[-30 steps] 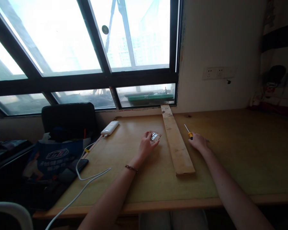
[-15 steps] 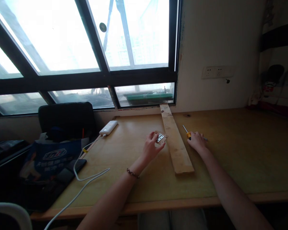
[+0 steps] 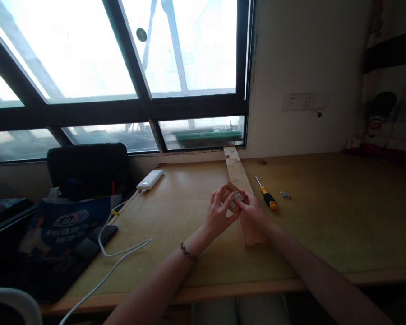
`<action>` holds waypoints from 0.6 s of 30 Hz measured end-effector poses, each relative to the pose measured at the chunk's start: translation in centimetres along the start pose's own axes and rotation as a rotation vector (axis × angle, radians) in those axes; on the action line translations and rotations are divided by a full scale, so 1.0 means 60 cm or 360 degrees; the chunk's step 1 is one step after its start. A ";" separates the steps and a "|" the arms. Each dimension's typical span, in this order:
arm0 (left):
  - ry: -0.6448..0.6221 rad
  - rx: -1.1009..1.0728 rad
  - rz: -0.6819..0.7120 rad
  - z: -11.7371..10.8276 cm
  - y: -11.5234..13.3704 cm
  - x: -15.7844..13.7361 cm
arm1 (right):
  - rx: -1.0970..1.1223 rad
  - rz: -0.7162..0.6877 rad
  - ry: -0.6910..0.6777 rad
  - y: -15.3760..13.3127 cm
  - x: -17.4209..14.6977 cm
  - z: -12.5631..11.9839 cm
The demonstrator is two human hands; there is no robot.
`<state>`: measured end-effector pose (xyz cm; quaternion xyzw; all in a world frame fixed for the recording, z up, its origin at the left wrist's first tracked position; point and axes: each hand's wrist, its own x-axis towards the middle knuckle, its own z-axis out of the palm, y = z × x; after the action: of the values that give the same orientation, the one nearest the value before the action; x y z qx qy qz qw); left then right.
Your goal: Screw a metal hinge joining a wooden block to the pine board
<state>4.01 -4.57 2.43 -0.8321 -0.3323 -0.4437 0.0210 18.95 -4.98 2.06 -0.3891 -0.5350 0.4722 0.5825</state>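
Note:
My left hand holds a small wooden block with a silvery metal hinge on its face, above the long board. My right hand meets it there, thumb and fingers closed on a small shiny screw against the hinge. Fingers partly hide the screw's tip and the hinge. Right of the board lies a screwdriver with a yellow and black handle, its shaft pointing away from me. A few loose screws rest beside it.
A long wooden board runs from the window sill across the table. On the left are a white power bank with a white cable, a blue bag and a black chair back. Wall sockets are behind.
My right hand has left the spot by the screwdriver and screws and moved left to the block, now with a screw. My left hand has shifted slightly right with the block.

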 end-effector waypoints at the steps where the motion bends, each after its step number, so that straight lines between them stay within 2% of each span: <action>1: 0.0015 -0.0022 -0.0027 -0.002 0.001 0.002 | 0.0058 0.0007 -0.0006 -0.003 0.000 -0.001; 4: 0.0108 -0.0251 -0.0239 -0.002 0.002 0.009 | 0.0143 0.0019 0.0017 -0.012 0.000 -0.005; 6: 0.0143 -0.0582 -0.0517 0.002 -0.001 0.014 | 0.0213 0.0006 0.0058 -0.018 -0.001 -0.006; 9: -0.0112 -0.1263 -0.0987 0.010 -0.007 0.018 | 0.0278 -0.0032 0.0029 -0.023 -0.002 -0.007; 11: -0.0320 -0.1603 -0.1176 0.012 -0.009 0.019 | 0.0264 -0.0045 -0.0033 -0.025 -0.001 -0.007; 13: -0.0379 -0.1751 -0.1263 0.009 -0.007 0.019 | 0.0260 -0.0035 -0.0048 -0.026 -0.001 -0.007; 18: -0.0250 -0.1837 -0.1320 0.000 0.008 0.021 | 0.0430 0.0099 0.0084 -0.026 -0.003 -0.005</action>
<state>4.74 -4.27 3.48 -0.5450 -0.3340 -0.4589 -0.6171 19.48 -5.50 3.47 -0.3358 -0.4387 0.5474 0.6286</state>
